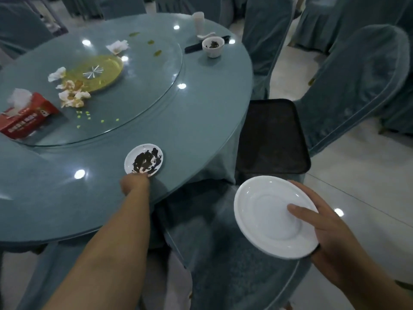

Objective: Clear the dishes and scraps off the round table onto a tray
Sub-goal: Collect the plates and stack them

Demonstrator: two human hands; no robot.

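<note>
The round surface [183, 139] fills the left and centre of the frame, its glass turntable [138, 90] strewn with crumpled napkins [71, 95] and green scraps, and a teacup [213, 46] holding dark dregs stands at its upper edge. The dark tray [271, 135] sits at centre right, just beside the surface's rim and empty as far as I can see. The white plate [268, 217] is at lower right, off the surface and tilted; it looks like glazed china, stiff, breakable and slick, so it is probably best pinched at the rim. The small saucer [143, 160], smeared with dark residue, lies near the surface's close edge; it is probably light, and its clean near rim seems the place to take it. The right hand [330, 238] clasps the plate with the thumb across its top and the fingers underneath. The left hand [134, 183] comes in on an outstretched arm and meets the saucer's near rim, but its fingers are hidden, so I cannot tell whether it has a grip.
</note>
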